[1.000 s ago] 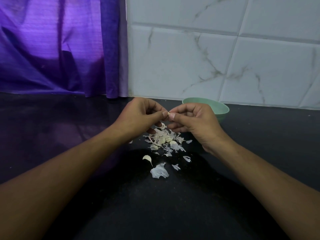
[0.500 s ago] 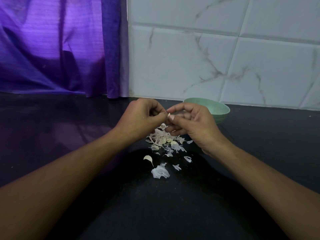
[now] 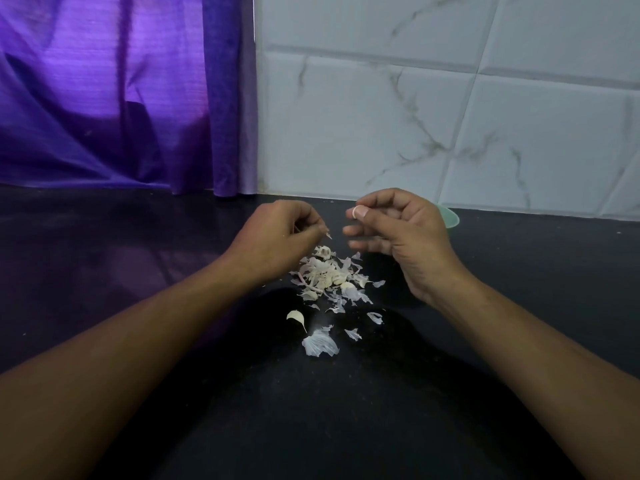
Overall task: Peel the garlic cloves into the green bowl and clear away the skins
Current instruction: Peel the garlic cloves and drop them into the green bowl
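Garlic clove (image 3: 355,212) (small white piece, judged clove): light, firm, likely slick once bared. Pinched between thumb and forefinger of right grip (image 3: 405,237).
Left grip (image 3: 273,237): fingers curled, pinching skin scrap (image 3: 327,235), papery and easily torn.
Pile of skins and cloves (image 3: 329,278): on surface (image 3: 346,410), below and between both grips.
Loose clove (image 3: 296,317): nearer body.
Green bowl (image 3: 450,216): just behind right grip, contents hidden.

Your counter (image 3: 381,427) looked like dark polished stone, glossy and finely speckled | your curtain (image 3: 104,98) was purple cloth, fine-woven, faintly shiny | wall tiles (image 3: 381,116) were smooth, glossy, marble-veined | garlic skins (image 3: 325,275) were papery, thin, matt | loose clove (image 3: 295,317) looked smooth, dull | green bowl (image 3: 450,216) looked like smooth plastic.
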`<state>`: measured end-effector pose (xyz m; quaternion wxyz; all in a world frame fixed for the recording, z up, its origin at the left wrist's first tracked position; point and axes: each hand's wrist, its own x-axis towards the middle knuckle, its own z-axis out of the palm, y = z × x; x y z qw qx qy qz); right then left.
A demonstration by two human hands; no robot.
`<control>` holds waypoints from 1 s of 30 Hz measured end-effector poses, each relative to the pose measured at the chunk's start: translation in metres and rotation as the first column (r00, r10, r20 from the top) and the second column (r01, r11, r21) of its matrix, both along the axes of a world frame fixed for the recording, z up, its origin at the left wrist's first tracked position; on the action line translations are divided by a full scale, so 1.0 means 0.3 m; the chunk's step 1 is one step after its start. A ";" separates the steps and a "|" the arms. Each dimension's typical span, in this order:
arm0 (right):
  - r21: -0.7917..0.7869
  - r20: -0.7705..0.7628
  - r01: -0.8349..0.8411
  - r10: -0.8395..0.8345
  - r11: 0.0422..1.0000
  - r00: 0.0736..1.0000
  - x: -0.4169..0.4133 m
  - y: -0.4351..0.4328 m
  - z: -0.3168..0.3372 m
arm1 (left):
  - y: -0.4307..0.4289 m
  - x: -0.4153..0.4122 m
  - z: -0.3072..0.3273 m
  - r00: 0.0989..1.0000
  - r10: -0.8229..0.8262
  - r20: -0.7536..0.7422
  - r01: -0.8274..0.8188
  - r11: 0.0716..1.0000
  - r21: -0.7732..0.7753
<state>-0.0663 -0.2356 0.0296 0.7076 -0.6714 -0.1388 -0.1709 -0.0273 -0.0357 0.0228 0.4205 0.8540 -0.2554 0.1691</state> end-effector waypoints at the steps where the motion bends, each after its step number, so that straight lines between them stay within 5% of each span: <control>1: -0.004 0.017 0.009 -0.009 1.000 1.000 0.000 -0.002 0.003 | 0.001 0.003 0.001 1.000 0.005 0.021 -0.005 1.000 0.011; 12: -0.179 0.371 0.456 -0.369 0.872 0.852 0.046 -0.119 0.057 | 0.005 -0.013 0.014 0.996 0.066 0.067 -0.068 0.997 0.026; 20: -0.312 0.370 0.677 -0.572 0.666 0.732 0.074 -0.214 0.037 | 0.006 -0.011 0.005 0.996 0.069 0.063 -0.071 0.997 0.031; 26: -0.412 0.341 0.671 -0.578 0.617 0.741 0.074 -0.213 0.032 | 0.008 -0.003 0.008 0.995 0.036 0.095 -0.042 0.997 0.064; 30: -0.428 0.491 0.657 -0.450 0.620 0.746 0.053 -0.150 0.038 | 0.012 -0.012 0.014 0.998 0.038 0.053 -0.040 0.999 0.032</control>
